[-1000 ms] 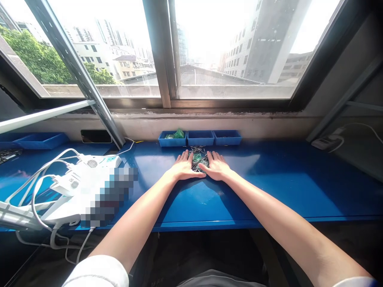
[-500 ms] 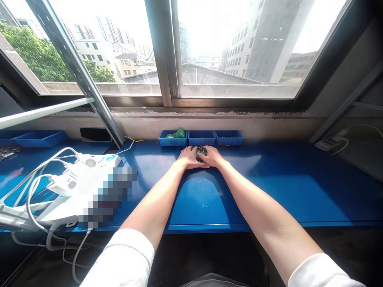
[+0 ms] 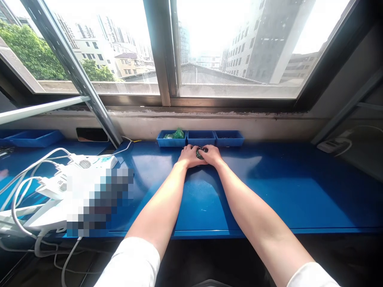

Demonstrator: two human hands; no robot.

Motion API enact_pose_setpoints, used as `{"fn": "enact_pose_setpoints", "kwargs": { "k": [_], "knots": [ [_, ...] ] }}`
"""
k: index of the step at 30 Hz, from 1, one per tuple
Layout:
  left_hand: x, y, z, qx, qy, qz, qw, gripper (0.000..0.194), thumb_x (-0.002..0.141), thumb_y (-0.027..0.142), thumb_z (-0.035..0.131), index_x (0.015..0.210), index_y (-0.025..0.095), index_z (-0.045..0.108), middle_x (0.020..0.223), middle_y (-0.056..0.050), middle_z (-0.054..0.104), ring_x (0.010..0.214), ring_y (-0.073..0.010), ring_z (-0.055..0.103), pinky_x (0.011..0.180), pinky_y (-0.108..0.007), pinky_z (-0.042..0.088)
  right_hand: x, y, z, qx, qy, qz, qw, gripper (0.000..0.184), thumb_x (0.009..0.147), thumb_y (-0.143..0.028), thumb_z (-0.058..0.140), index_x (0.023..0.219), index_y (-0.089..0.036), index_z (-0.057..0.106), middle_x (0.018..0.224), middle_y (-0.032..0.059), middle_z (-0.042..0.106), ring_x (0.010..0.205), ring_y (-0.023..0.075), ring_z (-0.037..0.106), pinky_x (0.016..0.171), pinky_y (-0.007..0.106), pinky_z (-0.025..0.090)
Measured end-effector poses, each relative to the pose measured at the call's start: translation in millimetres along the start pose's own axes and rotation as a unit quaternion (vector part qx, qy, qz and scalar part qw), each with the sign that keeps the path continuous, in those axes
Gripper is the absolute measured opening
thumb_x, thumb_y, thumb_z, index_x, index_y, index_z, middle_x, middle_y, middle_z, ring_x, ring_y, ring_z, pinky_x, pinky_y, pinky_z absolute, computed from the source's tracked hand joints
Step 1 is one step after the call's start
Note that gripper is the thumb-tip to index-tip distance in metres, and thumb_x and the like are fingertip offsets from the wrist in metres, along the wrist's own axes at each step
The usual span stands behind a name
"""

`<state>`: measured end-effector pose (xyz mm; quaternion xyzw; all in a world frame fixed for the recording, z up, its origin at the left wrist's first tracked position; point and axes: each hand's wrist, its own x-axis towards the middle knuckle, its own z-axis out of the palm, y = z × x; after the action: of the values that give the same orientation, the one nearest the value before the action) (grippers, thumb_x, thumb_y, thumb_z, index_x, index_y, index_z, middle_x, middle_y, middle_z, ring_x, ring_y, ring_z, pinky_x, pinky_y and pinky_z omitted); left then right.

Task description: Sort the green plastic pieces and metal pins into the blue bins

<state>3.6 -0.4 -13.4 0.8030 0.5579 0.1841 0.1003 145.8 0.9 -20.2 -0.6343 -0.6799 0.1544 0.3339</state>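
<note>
Both hands meet around a small dark green, speckled thing (image 3: 200, 154) at the far side of the blue table, just in front of the bins. Its kind is hard to make out, as fingers cover much of it. From the left side my left hand (image 3: 190, 157) curls against it, fingers bent. Gripping the right side is my right hand (image 3: 213, 154), its thumb laid across the top. Directly behind the hands stand three blue bins: a left one (image 3: 161, 142) with a green plastic bag (image 3: 178, 134) in it, a middle one (image 3: 201, 142) and a right one (image 3: 230, 142).
At left a white power strip (image 3: 104, 161) with plugs and tangled white cables (image 3: 18, 199) lies on the blue table (image 3: 275, 199). A metal shelf post (image 3: 103, 121) rises behind it. More blue bins (image 3: 37, 138) stand far left; a white adapter (image 3: 329, 146) lies at right.
My hands stay around the dark green thing, and less of it shows between the fingers now. The right hand's fingers have shifted slightly. The camera view has moved a little.
</note>
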Motion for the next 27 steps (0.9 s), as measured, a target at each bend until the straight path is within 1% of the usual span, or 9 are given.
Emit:
{"fn": "enact_pose_setpoints", "kwargs": {
  "k": [6, 11, 14, 17, 20, 22, 23, 25, 27],
  "knots": [
    [-5.5, -0.2, -2.0, -0.01, 0.001, 0.019, 1.0, 0.079, 0.055, 0.063, 0.066, 0.123, 0.027, 0.052, 0.123, -0.01, 0.048, 0.116, -0.0318, 0.045, 0.098, -0.039, 0.038, -5.6, 0.6, -0.2, -0.007, -0.003, -0.035, 0.999, 0.034, 0.08, -0.043, 0.052, 0.096, -0.019, 0.069, 0.102, 0.0076, 0.067, 0.096, 0.0212, 0.061, 0.084, 0.029, 0.045],
    [-8.7, 3.7, -3.1, -0.018, -0.009, 0.014, 1.0, 0.088, 0.051, 0.069, 0.065, 0.125, 0.025, 0.05, 0.124, -0.01, 0.048, 0.119, -0.0321, 0.044, 0.098, -0.037, 0.039, -7.5, 0.4, 0.2, 0.003, -0.001, -0.037, 0.999, 0.034, 0.08, -0.043, 0.052, 0.097, -0.019, 0.069, 0.103, 0.0075, 0.067, 0.096, 0.0203, 0.061, 0.085, 0.028, 0.045],
    [-8.9, 5.2, -4.0, -0.029, -0.009, 0.017, 0.999, 0.092, 0.047, 0.072, 0.066, 0.125, 0.025, 0.05, 0.126, -0.01, 0.048, 0.12, -0.0328, 0.043, 0.099, -0.038, 0.039, -7.4, -0.7, -1.1, 0.019, 0.016, -0.035, 0.999, 0.033, 0.079, -0.044, 0.053, 0.095, -0.019, 0.069, 0.103, 0.0075, 0.067, 0.095, 0.0204, 0.06, 0.085, 0.028, 0.044],
    [-8.0, 2.8, -5.2, -0.053, -0.004, 0.022, 0.998, 0.093, 0.047, 0.07, 0.069, 0.127, 0.027, 0.048, 0.131, -0.009, 0.046, 0.123, -0.0323, 0.042, 0.103, -0.038, 0.036, -8.3, -2.2, -6.2, 0.071, 0.042, -0.026, 0.996, 0.035, 0.081, -0.046, 0.05, 0.092, -0.019, 0.069, 0.098, 0.0058, 0.068, 0.092, 0.0195, 0.061, 0.082, 0.027, 0.043],
    [-5.5, -3.5, -6.1, -0.122, 0.017, 0.024, 0.992, 0.095, 0.048, 0.066, 0.071, 0.131, 0.025, 0.046, 0.139, -0.008, 0.041, 0.128, -0.0294, 0.039, 0.105, -0.034, 0.035, -9.3, -1.5, -12.5, 0.14, 0.06, -0.001, 0.988, 0.045, 0.084, -0.053, 0.041, 0.085, -0.017, 0.069, 0.085, 0.0037, 0.069, 0.082, 0.0185, 0.061, 0.073, 0.026, 0.043],
    [-2.9, -8.4, -7.1, -0.198, 0.053, 0.014, 0.979, 0.087, 0.058, 0.063, 0.067, 0.132, 0.022, 0.045, 0.139, -0.008, 0.044, 0.126, -0.0257, 0.042, 0.103, -0.031, 0.037, -8.7, 0.6, -15.2, 0.16, 0.072, 0.018, 0.984, 0.052, 0.084, -0.058, 0.037, 0.08, -0.016, 0.068, 0.075, 0.0035, 0.068, 0.076, 0.0187, 0.06, 0.07, 0.026, 0.042],
    [-1.5, -10.7, -7.9, -0.234, 0.081, -0.006, 0.969, 0.079, 0.064, 0.061, 0.064, 0.13, 0.02, 0.046, 0.136, -0.009, 0.048, 0.123, -0.0239, 0.046, 0.1, -0.029, 0.039, -7.8, 1.9, -15.8, 0.165, 0.078, 0.027, 0.983, 0.053, 0.084, -0.059, 0.036, 0.079, -0.016, 0.067, 0.073, 0.0037, 0.067, 0.076, 0.0189, 0.059, 0.07, 0.026, 0.042],
    [1.3, -14.6, -10.5, -0.284, 0.133, -0.07, 0.947, 0.061, 0.074, 0.055, 0.056, 0.121, 0.016, 0.054, 0.124, -0.01, 0.059, 0.113, -0.0212, 0.055, 0.094, -0.027, 0.044, -5.8, 4.2, -15.8, 0.174, 0.083, 0.042, 0.98, 0.053, 0.084, -0.06, 0.037, 0.079, -0.016, 0.067, 0.073, 0.0047, 0.066, 0.078, 0.0195, 0.059, 0.072, 0.027, 0.042],
    [3.2, -17.5, -13.5, -0.28, 0.159, -0.133, 0.937, 0.041, 0.078, 0.045, 0.053, 0.106, 0.017, 0.063, 0.108, -0.008, 0.067, 0.101, -0.0203, 0.061, 0.088, -0.027, 0.046, -4.1, 5.5, -15.1, 0.18, 0.081, 0.049, 0.979, 0.053, 0.083, -0.06, 0.038, 0.081, -0.016, 0.067, 0.076, 0.0059, 0.066, 0.08, 0.0203, 0.06, 0.074, 0.027, 0.042]
  ]
}}
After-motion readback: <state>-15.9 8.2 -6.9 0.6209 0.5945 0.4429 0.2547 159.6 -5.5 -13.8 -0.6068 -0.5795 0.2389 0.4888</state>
